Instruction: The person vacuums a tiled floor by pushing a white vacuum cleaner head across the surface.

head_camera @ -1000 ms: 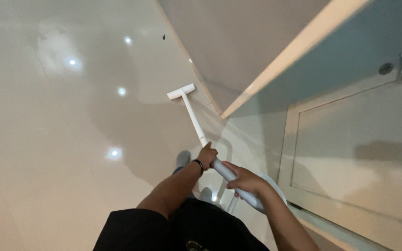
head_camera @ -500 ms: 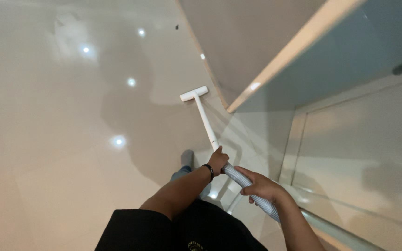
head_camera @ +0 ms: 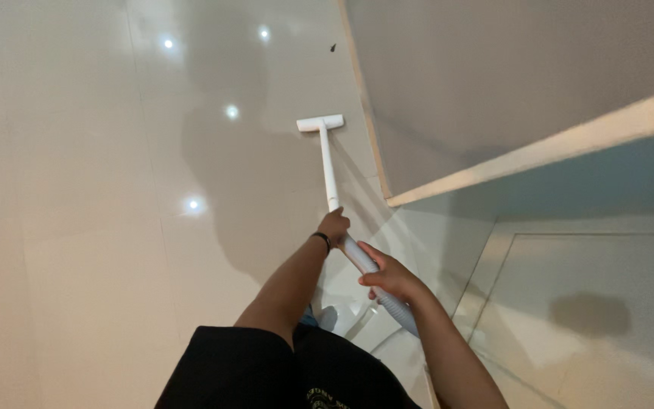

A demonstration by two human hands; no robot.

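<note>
seen from above: one white vacuum wand (head_camera: 328, 163) ending in one flat floor head (head_camera: 320, 123) on the glossy pale tiled floor (head_camera: 92, 227), just beside a wall base. left hand (head_camera: 334, 226) fingers clamped on the wand's lower end; right hand (head_camera: 386, 278) fingers clamped on one ribbed grey hose (head_camera: 395, 307). four ceiling-light reflections counted on the tiles. one panelled door (head_camera: 592, 303) at right.
</note>
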